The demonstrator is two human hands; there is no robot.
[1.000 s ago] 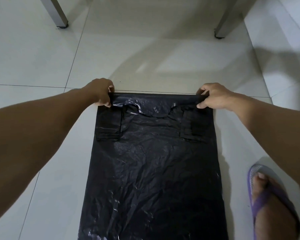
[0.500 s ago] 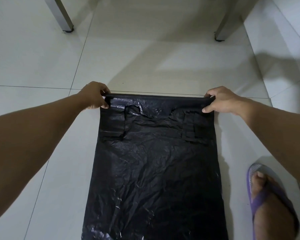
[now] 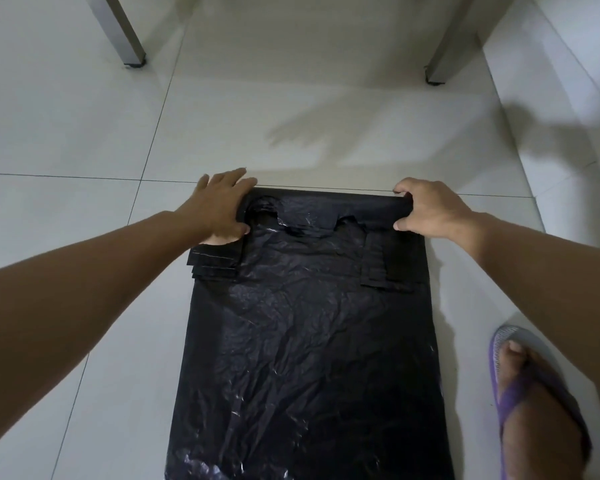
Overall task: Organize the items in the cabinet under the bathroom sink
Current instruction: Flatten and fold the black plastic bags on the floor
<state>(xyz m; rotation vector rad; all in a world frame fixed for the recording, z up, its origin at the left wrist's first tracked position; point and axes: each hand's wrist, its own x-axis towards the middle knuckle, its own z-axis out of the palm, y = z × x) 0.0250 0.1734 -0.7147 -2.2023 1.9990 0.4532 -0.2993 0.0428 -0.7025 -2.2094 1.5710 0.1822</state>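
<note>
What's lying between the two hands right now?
In the head view, the rolled far edge of the black plastic bag spans from left hand to right hand.

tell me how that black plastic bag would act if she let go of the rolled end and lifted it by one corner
The black plastic bag is thin and creased, so it would probably hang limp and weigh very little. The roll at its far edge, gripped by the right hand and pressed flat by the left hand, would likely loosen. Its glossy film may slide easily on the smooth tiled floor.
</note>
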